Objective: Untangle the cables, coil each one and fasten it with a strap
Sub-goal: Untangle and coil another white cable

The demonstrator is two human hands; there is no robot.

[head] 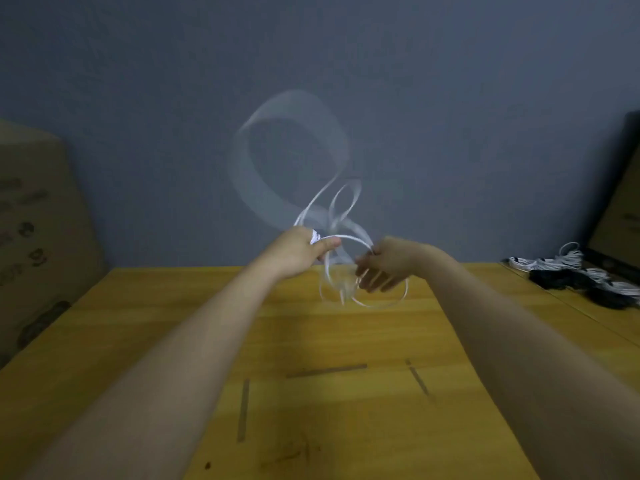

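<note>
A white cable [349,239] hangs in the air between both hands above the far part of the wooden table [311,341]. My left hand [298,251] grips a bunch of its loops, thumb pressed over the strand. My right hand [388,263] pinches the same cable a little to the right, fingers curled round it. A long loose part of the cable is blurred in a big loop above the hands. More loops hang below the right hand, just over the table.
A heap of white and black cables [575,275] lies at the table's far right. A dark-framed board [620,220] leans behind the heap. A cardboard box [38,237] stands at the left. Dark tape marks [325,370] cross the near tabletop.
</note>
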